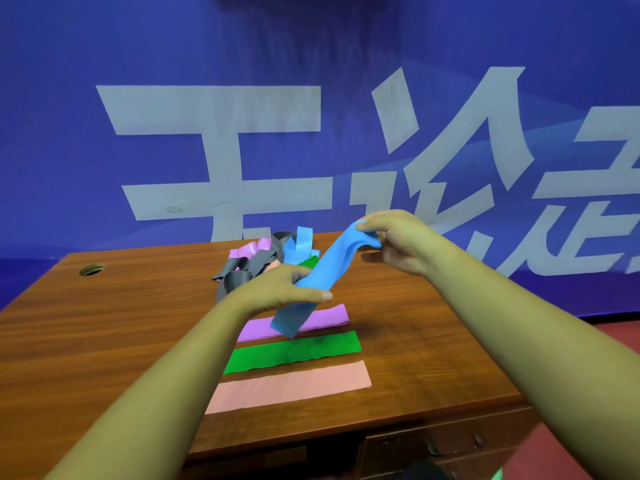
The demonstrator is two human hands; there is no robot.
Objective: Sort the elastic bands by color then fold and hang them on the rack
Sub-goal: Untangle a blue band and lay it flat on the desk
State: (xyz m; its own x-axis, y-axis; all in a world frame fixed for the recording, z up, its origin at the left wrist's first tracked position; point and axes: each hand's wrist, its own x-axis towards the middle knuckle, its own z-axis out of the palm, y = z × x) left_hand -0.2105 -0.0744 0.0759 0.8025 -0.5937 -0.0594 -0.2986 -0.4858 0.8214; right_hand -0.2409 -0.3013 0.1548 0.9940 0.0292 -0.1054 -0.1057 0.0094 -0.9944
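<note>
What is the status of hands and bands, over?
Left hand and right hand both grip long blue elastic band, lifted. Flat purple band, green band, pink band laid out. Tangled pile behind.

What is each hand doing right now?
Left hand: grips the blue band low down.
Right hand: pinches the same band's upper end.

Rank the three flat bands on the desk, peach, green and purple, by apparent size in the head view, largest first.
1. Peach band: largest, but nearest the camera, so true size unsure.
2. Green band.
3. Purple band: smallest, though the blue band covers part of it.
</note>
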